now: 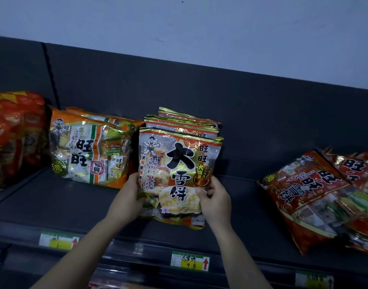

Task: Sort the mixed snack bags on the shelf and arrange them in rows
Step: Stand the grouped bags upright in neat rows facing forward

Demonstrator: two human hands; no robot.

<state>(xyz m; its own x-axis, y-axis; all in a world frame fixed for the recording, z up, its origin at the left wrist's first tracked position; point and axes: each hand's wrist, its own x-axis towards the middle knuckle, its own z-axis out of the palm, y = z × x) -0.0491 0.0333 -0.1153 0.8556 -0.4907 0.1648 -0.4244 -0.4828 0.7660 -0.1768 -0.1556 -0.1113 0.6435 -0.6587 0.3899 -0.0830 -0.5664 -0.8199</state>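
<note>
A white and gold snack bag (176, 163) with big black characters stands upright at the middle of the dark shelf (53, 197). My left hand (128, 197) grips its lower left edge. My right hand (215, 200) pinches its lower right part, thumb on the front. Behind it stand several bags of the same kind (187, 120) in a row. To the left stand orange and white bags (85, 147). Red bags (316, 197) lie flat and askew on the right.
Red and orange bags (12, 138) fill the neighbouring shelf section at far left. Price labels (190, 260) sit on the shelf's front rail. The dark back panel (262, 113) rises behind the bags. Bare shelf lies between the held bag and the red bags.
</note>
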